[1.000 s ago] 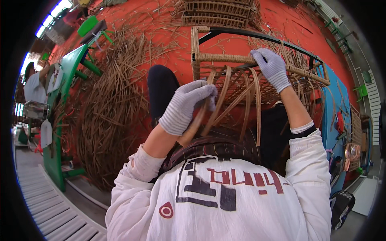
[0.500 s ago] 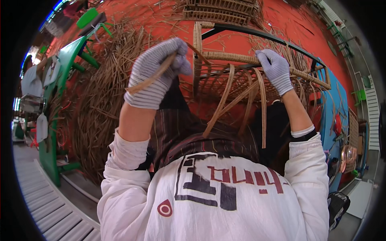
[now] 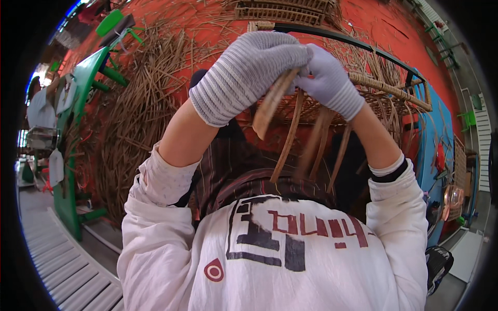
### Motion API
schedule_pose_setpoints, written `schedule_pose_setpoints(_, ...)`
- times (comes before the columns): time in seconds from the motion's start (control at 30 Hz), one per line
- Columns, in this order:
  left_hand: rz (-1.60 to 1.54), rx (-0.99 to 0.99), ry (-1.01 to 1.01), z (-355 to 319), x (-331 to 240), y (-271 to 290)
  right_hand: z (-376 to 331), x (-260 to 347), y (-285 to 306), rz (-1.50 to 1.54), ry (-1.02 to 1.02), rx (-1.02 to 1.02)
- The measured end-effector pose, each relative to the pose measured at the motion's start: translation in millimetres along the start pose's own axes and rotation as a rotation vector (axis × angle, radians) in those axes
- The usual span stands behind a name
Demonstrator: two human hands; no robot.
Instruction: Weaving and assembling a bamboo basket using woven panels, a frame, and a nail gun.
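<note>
Both hands wear pale grey knit gloves and meet over the near left part of a woven basket frame (image 3: 386, 88) with a dark bar along its far side. My left hand (image 3: 254, 67) is closed round a flat brown plant-fibre strip (image 3: 271, 106), whose broad end sticks out below the fingers. My right hand (image 3: 331, 83) touches the left fingertips, its own fingers bent and pressed together; what they pinch is hidden. Several loose strips (image 3: 288, 137) hang from the weave toward my lap, one of them blurred by motion.
A heap of dry fibre strips (image 3: 122, 129) lies on the red floor (image 3: 386, 33) to the left, beside a green table (image 3: 65, 155). Another woven piece (image 3: 280, 11) lies beyond the frame. A blue surface (image 3: 433, 140) stands at right.
My left hand has moved right with its strip and now meets my right hand. The right hand has shifted left along the frame's rim. The hanging strips have swung.
</note>
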State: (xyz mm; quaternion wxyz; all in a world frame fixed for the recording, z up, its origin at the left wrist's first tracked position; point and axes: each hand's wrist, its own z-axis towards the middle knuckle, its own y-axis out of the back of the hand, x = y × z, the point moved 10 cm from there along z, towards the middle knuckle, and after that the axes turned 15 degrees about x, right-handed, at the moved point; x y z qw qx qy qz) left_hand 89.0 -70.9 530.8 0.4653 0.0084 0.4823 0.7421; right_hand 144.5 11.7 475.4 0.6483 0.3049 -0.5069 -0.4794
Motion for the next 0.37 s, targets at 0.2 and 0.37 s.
schedule_pose_setpoints(0.2,-0.414,-0.111,0.480,-28.4,91.9,14.8,-4.1,-41.1,-12.2,0.386,-0.231,-0.071)
schedule_pose_setpoints(0.37,0.247,-0.360,0.810,-52.9,138.1,36.2,3.9,-14.9,-17.2,0.188,-0.184,0.028)
